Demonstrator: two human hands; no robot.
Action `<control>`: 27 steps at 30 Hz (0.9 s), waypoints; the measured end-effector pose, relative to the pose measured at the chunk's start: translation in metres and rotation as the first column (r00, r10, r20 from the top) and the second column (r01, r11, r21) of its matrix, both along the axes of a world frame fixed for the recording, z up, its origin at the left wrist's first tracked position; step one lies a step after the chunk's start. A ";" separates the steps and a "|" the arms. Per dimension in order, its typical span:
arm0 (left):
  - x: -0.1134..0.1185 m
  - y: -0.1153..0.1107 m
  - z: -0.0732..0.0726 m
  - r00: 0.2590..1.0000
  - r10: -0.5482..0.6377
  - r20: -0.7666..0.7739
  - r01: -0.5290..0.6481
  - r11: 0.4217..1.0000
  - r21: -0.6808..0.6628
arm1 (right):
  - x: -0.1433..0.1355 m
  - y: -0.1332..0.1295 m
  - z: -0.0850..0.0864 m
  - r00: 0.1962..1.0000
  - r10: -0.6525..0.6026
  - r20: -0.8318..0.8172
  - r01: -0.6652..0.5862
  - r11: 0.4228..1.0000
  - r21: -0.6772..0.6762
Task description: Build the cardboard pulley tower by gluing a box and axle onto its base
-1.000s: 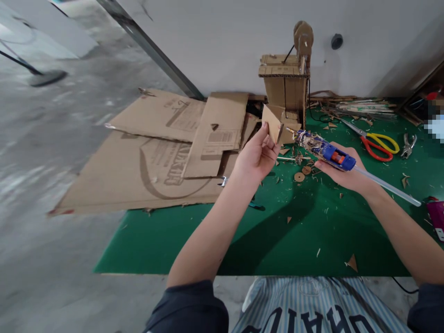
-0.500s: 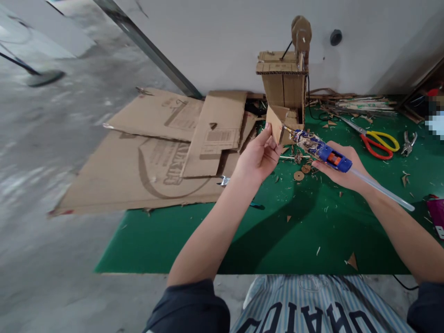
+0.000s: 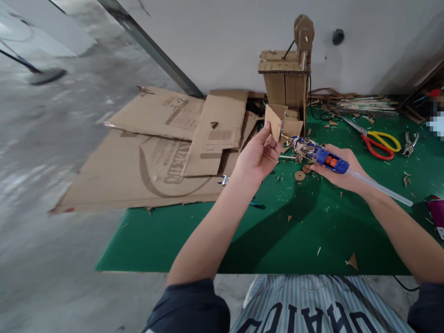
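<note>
My left hand (image 3: 262, 150) is closed on a small cardboard piece (image 3: 274, 121), thumb on its near face. In my right hand (image 3: 342, 169) is a blue hot glue gun (image 3: 317, 153), its front matted with glue strings and scraps. A translucent glue stick (image 3: 381, 187) sticks out of the gun's back end. The nozzle points left and sits at the right edge of the piece; whether it touches is hard to tell. Right behind the piece stands a cardboard tower (image 3: 286, 88) with a round wheel-like part (image 3: 304, 30) on top.
Large cardboard sheets (image 3: 215, 129) cover the left of the green table (image 3: 166, 240). Red-and-yellow scissors (image 3: 378, 141) and small pliers (image 3: 410, 143) lie at right. Cardboard discs (image 3: 299, 175) and scraps are scattered under the gun. Thin sticks (image 3: 367, 105) lie along the wall.
The glue gun's nozzle has moved slightly down along the edge of the cardboard piece. My left hand keeps its hold nearly unmoved, and the view has shifted a little.
</note>
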State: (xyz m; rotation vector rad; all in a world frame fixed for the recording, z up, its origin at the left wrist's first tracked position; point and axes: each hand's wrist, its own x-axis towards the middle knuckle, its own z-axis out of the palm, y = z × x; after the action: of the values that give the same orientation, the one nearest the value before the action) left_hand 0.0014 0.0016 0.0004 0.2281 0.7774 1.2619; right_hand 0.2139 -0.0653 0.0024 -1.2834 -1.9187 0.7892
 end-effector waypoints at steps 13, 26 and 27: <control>-0.002 0.002 -0.003 1.000 0.017 -0.014 -0.017 1.000 0.013 | 0.000 0.002 -0.007 0.997 0.045 0.064 -0.045 0.999 0.004; -0.001 0.002 0.000 0.998 0.041 -0.043 -0.040 0.999 0.012 | -0.001 0.002 -0.005 0.997 0.069 0.035 -0.070 0.998 0.001; -0.001 0.002 0.002 0.998 0.043 -0.040 -0.042 0.999 0.012 | -0.001 0.002 -0.004 0.997 0.072 0.026 -0.072 0.997 0.006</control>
State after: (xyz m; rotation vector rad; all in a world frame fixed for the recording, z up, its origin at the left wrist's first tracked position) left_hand 0.0006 0.0034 0.0021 0.2476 0.8138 1.3052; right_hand 0.2128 -0.0635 -0.0014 -1.2314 -1.9960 0.8054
